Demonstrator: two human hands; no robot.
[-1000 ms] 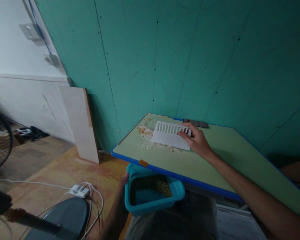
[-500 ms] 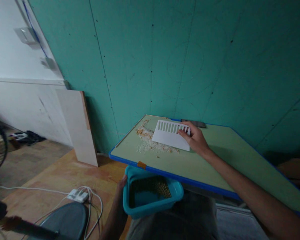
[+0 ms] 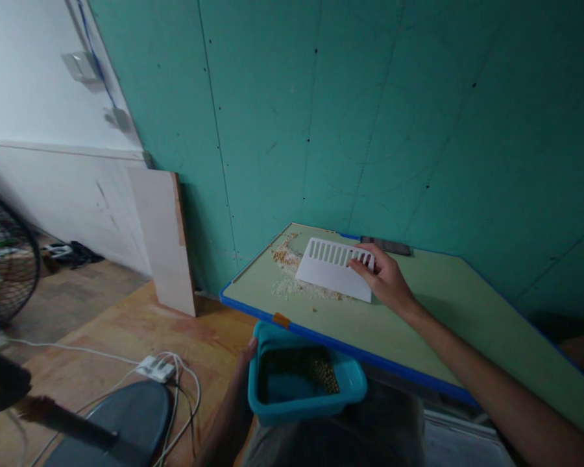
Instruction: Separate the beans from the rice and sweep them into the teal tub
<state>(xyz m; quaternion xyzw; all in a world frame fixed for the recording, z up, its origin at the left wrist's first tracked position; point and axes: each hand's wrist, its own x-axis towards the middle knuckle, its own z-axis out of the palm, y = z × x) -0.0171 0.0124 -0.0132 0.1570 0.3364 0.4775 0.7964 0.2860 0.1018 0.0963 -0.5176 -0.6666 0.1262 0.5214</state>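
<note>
White slotted scraper (image 3: 328, 272): here it is, over the left part of the worktop (image 3: 438, 308), tilted, long plain edge toward the near side.
Right hand (image 3: 388, 279): fingers pinching the scraper's right end, thumb on the face by the slots.
Left hand (image 3: 249, 350): gripping the turquoise basin (image 3: 302, 413) at its left end, just below the worktop's near edge, thumb showing at the rim.
Pale grains (image 3: 286, 284): strewn over the worktop's left part, beside and below the scraper, with yellow kernels (image 3: 281, 257) clumped toward the far left and one stray kernel (image 3: 314, 310) out nearer the front.
Small round beans (image 3: 327, 376): down below the worktop, gathered toward the basin's right side.
Scraping well: I'd want that long edge flat on the worktop, strokes short and gentle so round pieces don't skip away, and the basin's rim snug beneath the worktop's edge.
Hard to see: the left hand's other fingers are out of sight; contact under the scraper can't be judged. A dark flat strip (image 3: 392, 247) at the worktop's back edge is partly covered by the right hand, and the basin's floor is murky.
</note>
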